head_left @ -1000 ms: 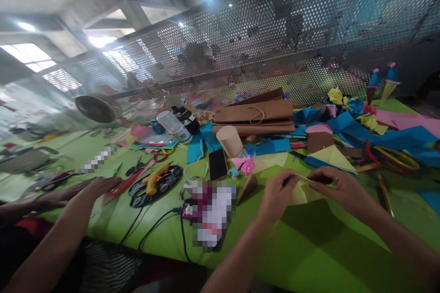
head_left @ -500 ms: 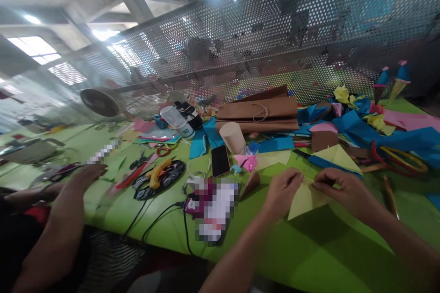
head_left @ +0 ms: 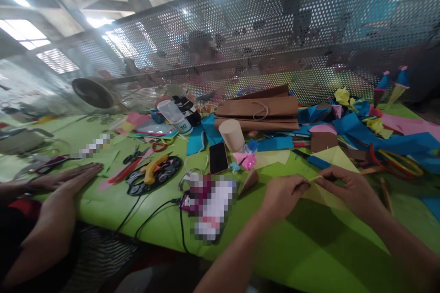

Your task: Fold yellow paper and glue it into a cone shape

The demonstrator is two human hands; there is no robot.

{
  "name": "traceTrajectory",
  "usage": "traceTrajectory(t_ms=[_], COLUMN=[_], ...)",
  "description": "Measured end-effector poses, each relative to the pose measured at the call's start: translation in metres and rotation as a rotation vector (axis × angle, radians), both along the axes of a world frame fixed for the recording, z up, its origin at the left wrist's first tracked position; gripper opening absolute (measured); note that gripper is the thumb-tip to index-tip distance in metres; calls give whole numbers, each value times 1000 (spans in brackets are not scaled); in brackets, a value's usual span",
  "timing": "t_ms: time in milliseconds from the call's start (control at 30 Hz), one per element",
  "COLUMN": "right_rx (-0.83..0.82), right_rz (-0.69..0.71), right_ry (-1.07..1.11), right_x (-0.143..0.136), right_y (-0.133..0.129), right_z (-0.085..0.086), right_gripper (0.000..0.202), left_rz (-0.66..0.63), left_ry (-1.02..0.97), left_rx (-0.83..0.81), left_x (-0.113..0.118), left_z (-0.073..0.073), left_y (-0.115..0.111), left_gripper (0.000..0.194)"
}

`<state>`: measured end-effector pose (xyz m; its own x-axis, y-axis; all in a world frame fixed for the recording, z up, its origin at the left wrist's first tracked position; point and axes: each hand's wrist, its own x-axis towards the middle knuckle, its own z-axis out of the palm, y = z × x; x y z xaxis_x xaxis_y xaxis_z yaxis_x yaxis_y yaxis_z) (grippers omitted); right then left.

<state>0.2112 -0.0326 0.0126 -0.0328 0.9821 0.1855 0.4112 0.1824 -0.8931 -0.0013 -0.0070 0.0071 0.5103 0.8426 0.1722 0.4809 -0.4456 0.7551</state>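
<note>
Between my two hands is a piece of yellow paper (head_left: 325, 196), seen nearly edge-on at its top and hanging over the green table (head_left: 275, 247). My left hand (head_left: 282, 194) pinches its upper left edge, fingers pressed together. Close beside it, my right hand (head_left: 347, 187) grips the paper between thumb and fingers. Left of my left hand stands a small folded brown paper cone (head_left: 250, 182). Just behind my hands lie another yellow sheet (head_left: 338, 158) and a blue strip (head_left: 318, 162).
A phone (head_left: 218, 158), a cream roll (head_left: 232, 135), scissors (head_left: 400, 165), a pencil (head_left: 385, 194) and a blurred-out phone with cables (head_left: 213, 208) lie around. Another person's hands (head_left: 74, 177) rest at the left. Rolled brown paper (head_left: 257, 112) lies behind.
The yellow paper has tilted so that its top edge now faces me and less of its face shows. The other person's hands have come together, and the view has shifted slightly.
</note>
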Motion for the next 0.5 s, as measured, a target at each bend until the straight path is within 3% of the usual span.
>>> traceTrajectory(t_ms=[333,500], right_rx=[-87,-24], right_rz=[-167,-145], right_ry=[108,5], right_x=[14,10], right_y=[-1,-1], right_z=[6,8], right_gripper=[43,40], left_rz=[-10,54], left_ry=[-70,-77], left_rx=[-91,149], left_x=[-8,-6], left_z=[6,6], left_y=[4,7], left_gripper=[35,18])
